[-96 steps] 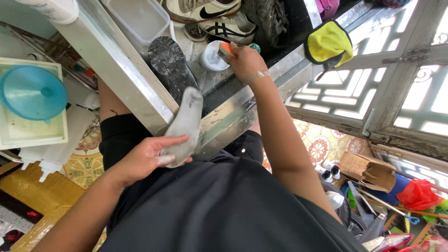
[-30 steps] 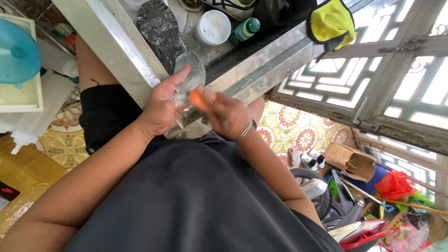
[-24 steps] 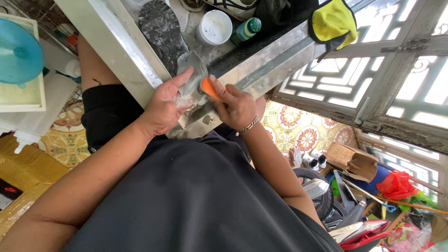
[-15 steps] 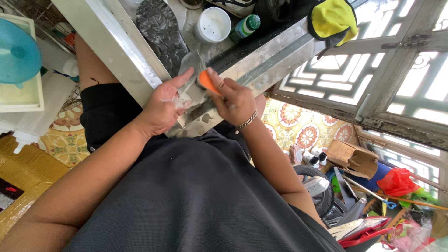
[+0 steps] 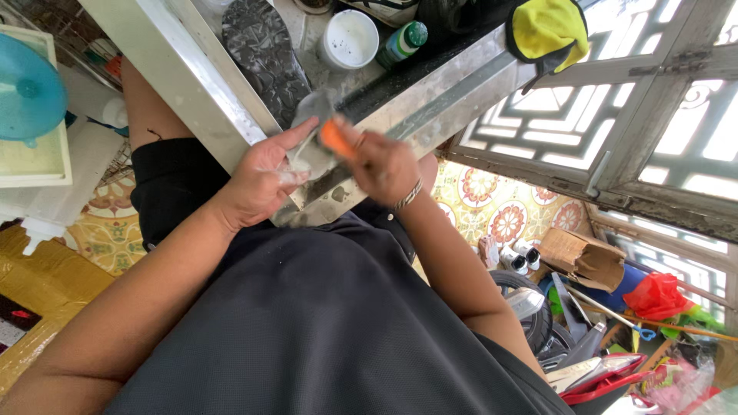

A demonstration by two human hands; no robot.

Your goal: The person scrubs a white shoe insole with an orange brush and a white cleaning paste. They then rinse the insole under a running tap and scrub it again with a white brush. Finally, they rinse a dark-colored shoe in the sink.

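Observation:
My left hand point(image 5: 257, 178) holds a grey shoe insole point(image 5: 307, 150) against the front corner of a steel sink point(image 5: 196, 84). My right hand point(image 5: 380, 165) grips an orange brush point(image 5: 332, 138) and presses it on the insole, which looks wet and soapy. Inside the sink, just beyond the insole, a dark shoe point(image 5: 261, 50) lies sole up. A white tub point(image 5: 350, 38) and a green-capped bottle point(image 5: 403, 42) stand farther back in the sink.
A yellow cloth point(image 5: 542, 31) hangs on the window ledge. A blue funnel point(image 5: 27, 88) rests in a pale tray at left. Boxes, bags and tools point(image 5: 615, 292) clutter the patterned tile floor at lower right. A window grille stands right of the sink.
My right hand came back from the tub at the rear of the sink with the brush. It now moves the brush back and forth over the insole, which my left hand has raised.

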